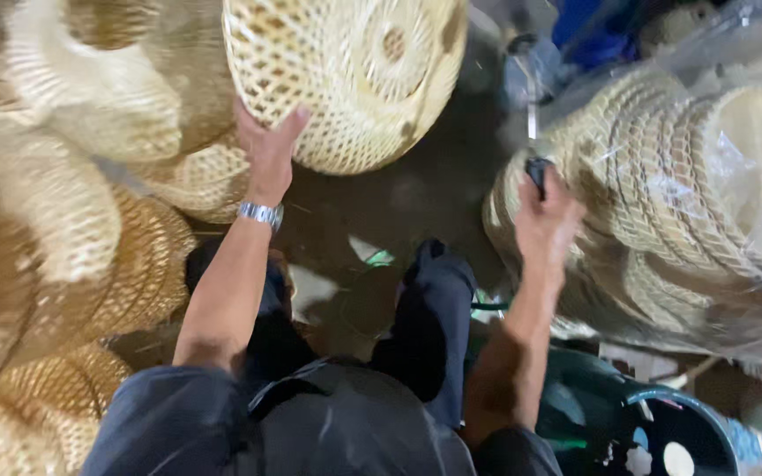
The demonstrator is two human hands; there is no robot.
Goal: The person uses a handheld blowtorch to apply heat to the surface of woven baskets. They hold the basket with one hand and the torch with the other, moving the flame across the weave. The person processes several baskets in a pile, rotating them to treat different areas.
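Left hand (268,145) is up against the lower edge of a round openwork woven basket (346,75), fingers spread and curled onto its rim, palm flat to the weave; it grips the basket from below. Basket sits top centre of the view, pale cane, tilted so its domed bottom faces the camera. Metal wristwatch (260,213) on that wrist. Right hand (544,216) is closed in a fist around a small dark handle (536,172), thumb side up; what tool it belongs to is too blurred to tell. That fist rests just against a stack of nested woven baskets (663,167) wrapped in clear plastic (751,176), filling the right side. Left side is crowded with more woven baskets (63,203), some pale, some darker golden, piled and overlapping, touching the held basket's left flank. Between the two arms: the person's dark trouser legs (425,317) and dark floor (416,185) with small bits of litter. Bottom right, a dark green plastic bucket (654,423), just beside the right forearm. Blue object (588,26) at top right, blurred. Basket piles hem in both hands on either side.
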